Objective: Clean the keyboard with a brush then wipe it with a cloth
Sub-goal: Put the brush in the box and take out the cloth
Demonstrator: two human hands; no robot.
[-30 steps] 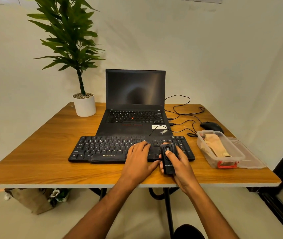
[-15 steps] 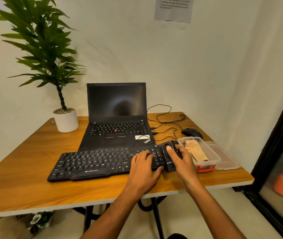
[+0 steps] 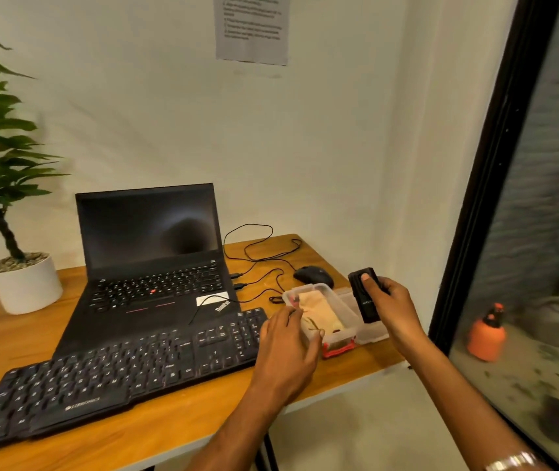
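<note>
Your right hand (image 3: 388, 309) grips the black brush (image 3: 363, 298) above the desk's (image 3: 155, 433) right edge. Your left hand (image 3: 286, 348) reaches into the clear box (image 3: 339, 329), touching the tan cloth (image 3: 319, 312), beside the keyboard (image 3: 111, 372).

black keyboard (image 3: 125, 375), tan cloth (image 3: 319, 312), orange bottle (image 3: 486, 334)
</note>
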